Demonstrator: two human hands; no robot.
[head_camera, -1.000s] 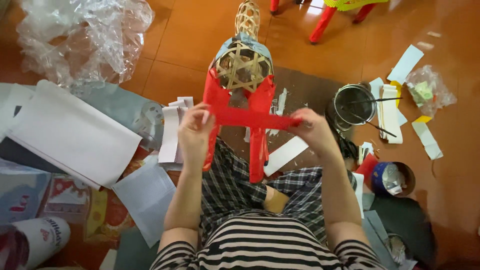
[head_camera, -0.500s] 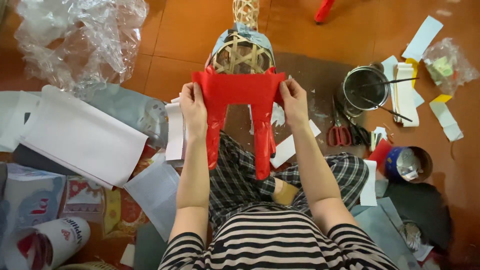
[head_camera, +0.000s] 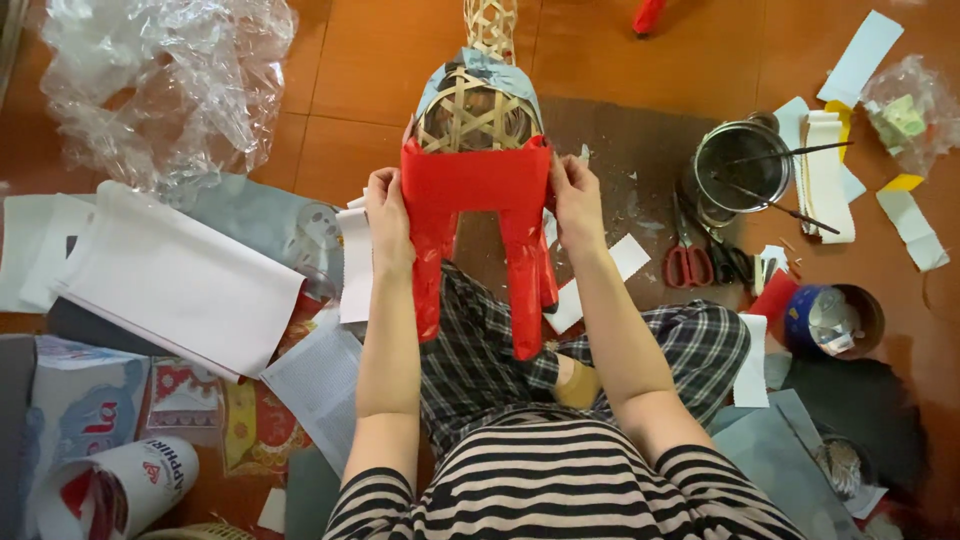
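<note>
The red paper band (head_camera: 477, 180) is now sitting higher on the bamboo frame (head_camera: 475, 110), at centre top; the left hand (head_camera: 385, 215) and right hand (head_camera: 578, 205) are pinching its two ends, seemingly taut, so it is risking tearing or creasing.

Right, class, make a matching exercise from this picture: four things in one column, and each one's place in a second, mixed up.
Things:
1. red paper
2. scissors
3. metal pot
4. clear plastic wrap

Places:
a. top left, on the floor
b. pressed on the woven frame by both hands
c. holds two thin sticks
d. on the mat, below the pot

Pairs: 1-b, 2-d, 3-c, 4-a
</note>
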